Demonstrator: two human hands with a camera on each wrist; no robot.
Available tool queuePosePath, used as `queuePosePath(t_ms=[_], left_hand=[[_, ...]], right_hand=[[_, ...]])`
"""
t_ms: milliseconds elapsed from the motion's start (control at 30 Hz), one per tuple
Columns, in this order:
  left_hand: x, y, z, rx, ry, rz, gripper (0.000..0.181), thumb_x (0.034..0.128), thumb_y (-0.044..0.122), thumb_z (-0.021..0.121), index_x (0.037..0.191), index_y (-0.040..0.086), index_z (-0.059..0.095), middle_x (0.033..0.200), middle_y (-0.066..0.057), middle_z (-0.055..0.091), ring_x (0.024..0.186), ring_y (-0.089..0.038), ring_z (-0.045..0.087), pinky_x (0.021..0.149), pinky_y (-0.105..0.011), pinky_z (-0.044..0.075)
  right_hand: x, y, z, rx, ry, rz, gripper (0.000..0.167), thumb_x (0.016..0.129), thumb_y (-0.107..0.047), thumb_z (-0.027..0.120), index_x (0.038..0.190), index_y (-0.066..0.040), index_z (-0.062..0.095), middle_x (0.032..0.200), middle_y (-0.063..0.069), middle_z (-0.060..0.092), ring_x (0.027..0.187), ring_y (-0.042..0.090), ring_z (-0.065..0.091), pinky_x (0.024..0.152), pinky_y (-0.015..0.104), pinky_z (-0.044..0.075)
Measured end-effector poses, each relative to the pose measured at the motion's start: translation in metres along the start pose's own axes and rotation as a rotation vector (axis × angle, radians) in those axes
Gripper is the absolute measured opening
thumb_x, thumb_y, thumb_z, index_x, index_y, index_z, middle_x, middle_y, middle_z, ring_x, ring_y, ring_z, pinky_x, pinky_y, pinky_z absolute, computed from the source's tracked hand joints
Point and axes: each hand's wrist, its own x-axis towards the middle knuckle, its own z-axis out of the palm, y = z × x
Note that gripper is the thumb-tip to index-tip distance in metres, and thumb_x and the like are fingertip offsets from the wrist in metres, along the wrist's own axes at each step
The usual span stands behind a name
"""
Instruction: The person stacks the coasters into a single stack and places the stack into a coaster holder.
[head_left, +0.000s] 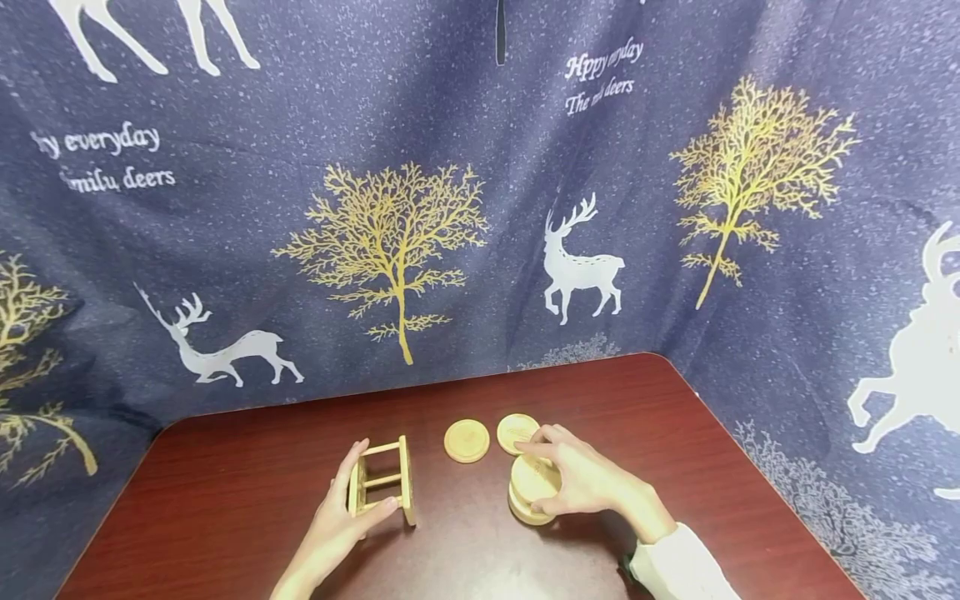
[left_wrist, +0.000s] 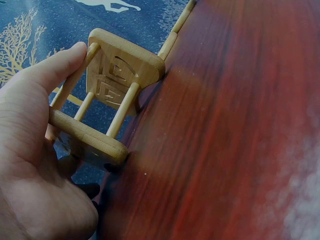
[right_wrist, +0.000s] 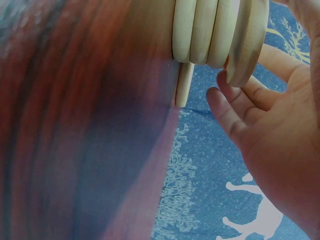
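Note:
In the head view, my left hand (head_left: 333, 521) grips a small wooden coaster rack (head_left: 406, 475) on the left half of the table. The left wrist view shows the rack's dowels and a carved end panel (left_wrist: 115, 70), with a finger along one dowel. My right hand (head_left: 592, 479) pinches the top round wooden coaster (head_left: 537, 477) of a stack (head_left: 529, 512). From the right wrist, that held coaster (right_wrist: 248, 45) looks slightly tilted against the several coasters (right_wrist: 200, 35) below it. The thumb's contact is partly cut off there.
Two loose coasters lie flat behind the stack, a left one (head_left: 467, 441) and a right one (head_left: 516, 432) partly near my fingers. The dark red table (head_left: 247, 475) ends at a blue cloth (head_left: 480, 333) printed with deer and trees.

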Motion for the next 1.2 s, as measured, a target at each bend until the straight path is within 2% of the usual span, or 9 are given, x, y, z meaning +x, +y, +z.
queuePosePath(t_ms=[267,433,500,600,733,833,967,1133,1200], left_hand=[[0.0012,-0.0023,0.0005,-0.009,-0.004,-0.009,0.106,0.0919,0.031,0.092,0.176,0.027,0.027,0.183,-0.011,0.025,0.147,-0.043,0.054,0.107,-0.056,0.05],[0.0008,-0.0023,0.0007,-0.021,-0.011,-0.022,0.107,0.0923,0.032,0.092,0.176,0.03,0.026,0.183,-0.011,0.025,0.128,-0.034,0.071,0.112,-0.059,0.047],[0.0003,-0.0022,0.0009,-0.035,-0.014,-0.023,0.107,0.0925,0.031,0.092,0.176,0.03,0.026,0.183,-0.013,0.024,0.118,-0.029,0.076,0.111,-0.058,0.048],[0.0,-0.0015,0.001,-0.058,-0.019,-0.033,0.107,0.0926,0.029,0.092,0.176,0.03,0.026,0.182,-0.014,0.025,0.112,-0.026,0.078,0.106,-0.048,0.053],[0.0003,-0.0012,0.0008,-0.064,-0.021,-0.035,0.107,0.0929,0.029,0.092,0.177,0.03,0.025,0.183,-0.014,0.024,0.112,-0.026,0.078,0.106,-0.048,0.052],[0.0001,-0.0012,0.0001,-0.042,-0.019,-0.03,0.107,0.0932,0.031,0.092,0.177,0.03,0.024,0.183,-0.012,0.024,0.127,-0.031,0.071,0.11,-0.054,0.049],[-0.0002,-0.0009,-0.0003,-0.041,-0.019,-0.04,0.108,0.0932,0.031,0.092,0.177,0.029,0.024,0.182,-0.014,0.028,0.139,-0.035,0.063,0.105,-0.042,0.052],[-0.0001,-0.0003,0.0002,-0.076,-0.025,-0.044,0.107,0.0931,0.027,0.092,0.177,0.029,0.025,0.181,-0.018,0.026,0.115,-0.029,0.077,0.098,-0.037,0.055],[0.0003,0.0001,0.0004,-0.082,-0.025,-0.042,0.107,0.093,0.027,0.092,0.177,0.029,0.025,0.181,-0.018,0.026,0.114,-0.029,0.077,0.096,-0.037,0.055]], right_hand=[[0.0004,-0.0016,0.0022,0.008,-0.037,0.019,0.086,0.072,-0.03,0.099,0.151,-0.01,0.07,0.121,-0.005,0.061,0.109,0.008,0.055,0.093,0.03,0.053],[-0.0006,-0.0018,0.0024,0.008,-0.045,0.013,0.085,0.072,-0.034,0.098,0.151,-0.014,0.071,0.123,-0.006,0.061,0.11,0.009,0.055,0.095,0.032,0.053],[-0.0008,-0.0019,0.0025,0.006,-0.045,0.009,0.084,0.072,-0.035,0.098,0.15,-0.015,0.071,0.123,-0.007,0.061,0.11,0.008,0.055,0.095,0.032,0.052],[-0.0009,-0.0022,0.0026,0.008,-0.045,0.0,0.084,0.072,-0.036,0.099,0.149,-0.015,0.072,0.122,-0.007,0.06,0.11,0.008,0.054,0.095,0.031,0.052],[-0.001,-0.0032,0.003,0.011,-0.043,-0.007,0.085,0.072,-0.036,0.1,0.149,-0.014,0.072,0.12,-0.006,0.059,0.109,0.008,0.054,0.094,0.03,0.052],[-0.001,-0.0032,0.0037,0.012,-0.042,-0.012,0.086,0.072,-0.036,0.1,0.15,-0.013,0.072,0.119,-0.006,0.059,0.109,0.008,0.054,0.093,0.029,0.052],[-0.0008,-0.0029,0.0045,0.01,-0.049,-0.016,0.086,0.072,-0.035,0.1,0.15,-0.013,0.071,0.119,-0.006,0.06,0.109,0.008,0.054,0.093,0.029,0.052],[-0.0006,-0.004,0.0033,0.009,-0.061,-0.022,0.086,0.072,-0.035,0.1,0.149,-0.011,0.071,0.121,-0.005,0.06,0.109,0.008,0.053,0.093,0.029,0.052],[-0.0006,-0.0044,0.0026,0.008,-0.064,-0.025,0.086,0.072,-0.034,0.1,0.149,-0.009,0.071,0.121,-0.004,0.06,0.109,0.008,0.053,0.093,0.028,0.052]])
